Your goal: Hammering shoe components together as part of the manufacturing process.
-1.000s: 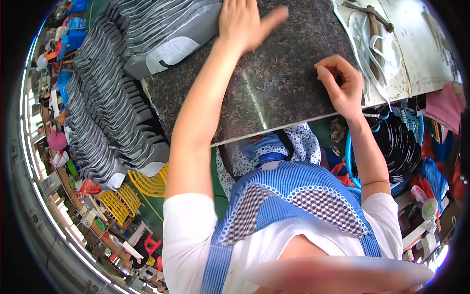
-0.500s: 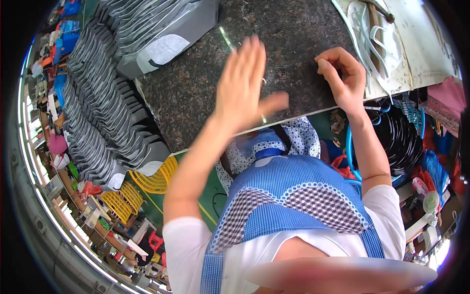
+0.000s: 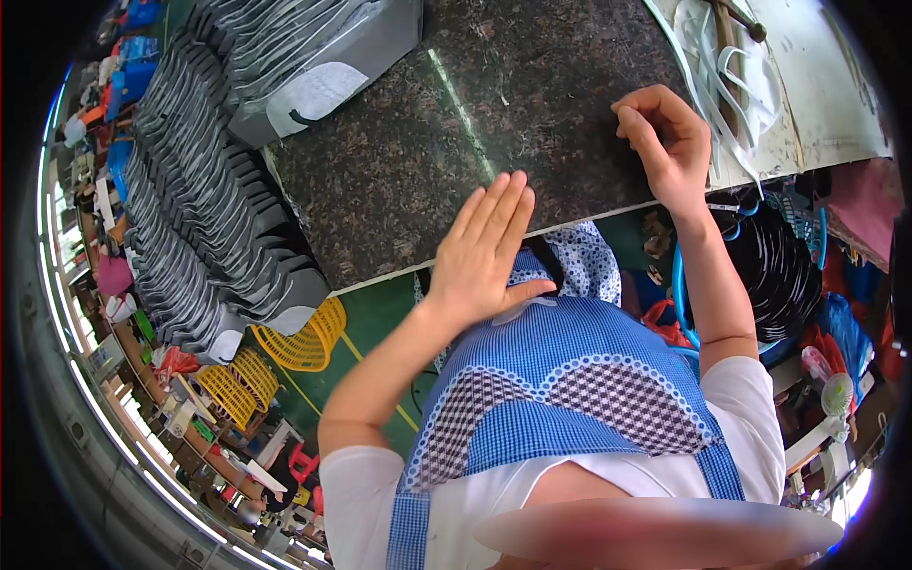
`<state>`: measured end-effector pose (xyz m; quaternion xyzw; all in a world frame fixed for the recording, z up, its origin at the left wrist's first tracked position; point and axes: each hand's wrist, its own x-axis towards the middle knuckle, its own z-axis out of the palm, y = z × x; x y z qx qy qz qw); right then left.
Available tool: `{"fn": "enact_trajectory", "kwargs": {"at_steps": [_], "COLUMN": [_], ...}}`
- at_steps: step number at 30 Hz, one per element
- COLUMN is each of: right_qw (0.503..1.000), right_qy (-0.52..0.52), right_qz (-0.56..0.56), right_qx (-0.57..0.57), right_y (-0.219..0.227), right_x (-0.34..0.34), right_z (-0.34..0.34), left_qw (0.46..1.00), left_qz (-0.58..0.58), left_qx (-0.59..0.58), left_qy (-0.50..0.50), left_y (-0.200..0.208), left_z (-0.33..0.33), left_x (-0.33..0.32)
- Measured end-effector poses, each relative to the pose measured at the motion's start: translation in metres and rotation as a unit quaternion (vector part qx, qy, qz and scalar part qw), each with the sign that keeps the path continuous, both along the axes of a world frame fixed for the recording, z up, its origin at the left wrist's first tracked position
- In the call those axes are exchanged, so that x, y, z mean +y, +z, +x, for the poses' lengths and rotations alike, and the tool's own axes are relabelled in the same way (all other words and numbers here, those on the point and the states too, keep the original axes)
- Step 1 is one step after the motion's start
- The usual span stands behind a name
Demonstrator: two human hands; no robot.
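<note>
My left hand (image 3: 484, 249) is open, its fingers stretched out together and the thumb apart, over the near edge of the dark speckled tabletop (image 3: 380, 190). The palm faces down and nothing shows in it. Farther right, my right hand (image 3: 670, 147) is closed above the tabletop. Its fingers curl in, with the thumb close to the fingertip. Whatever that pinch holds, if anything, is too small to make out. Beside this hand lie loose white straps (image 3: 736, 90) on a pale board.
Tall rows of stacked grey sheet pieces (image 3: 209, 180) stand at the left, and another stack (image 3: 313, 95) rests on the tabletop corner. Yellow plastic baskets (image 3: 306, 344) sit below. A hammer-like tool (image 3: 755, 31) lies among the straps. A blue-rimmed container of black pieces (image 3: 769, 275) stands right.
My left hand has drawn back from the middle of the tabletop toward my body, to the near edge. My right hand has hardly moved.
</note>
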<state>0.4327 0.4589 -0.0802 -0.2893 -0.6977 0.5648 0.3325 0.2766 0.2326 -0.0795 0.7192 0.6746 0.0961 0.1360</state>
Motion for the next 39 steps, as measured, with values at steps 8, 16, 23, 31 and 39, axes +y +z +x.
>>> {"fn": "enact_trajectory", "kwargs": {"at_steps": [8, 16, 23, 31, 39], "right_qw": [1.000, 1.000, 0.999, 1.000, 0.999], "right_qy": [0.006, 0.006, 0.013, 0.016, -0.011], "right_qz": [0.007, -0.019, -0.016, -0.016, -0.033], "right_qx": [0.029, 0.016, 0.031, -0.008, 0.031], "right_y": [-0.003, -0.004, 0.002, -0.004, -0.002], "right_x": [-0.002, 0.003, -0.002, 0.004, -0.004], "right_z": [-0.011, 0.002, -0.008, -0.002, 0.003], "left_qw": [0.957, 0.998, 0.952, 0.976, 0.989], "left_qz": [0.149, 0.043, 0.192, 0.186, 0.116], "left_qx": [0.101, 0.021, 0.139, 0.074, 0.084], "left_qy": [0.228, 0.029, 0.195, 0.085, 0.044], "left_y": [-0.009, -0.006, -0.011, -0.020, -0.008], "left_z": [-0.101, 0.006, -0.124, -0.031, -0.038], "left_x": [0.234, 0.025, 0.225, 0.131, 0.109]}}
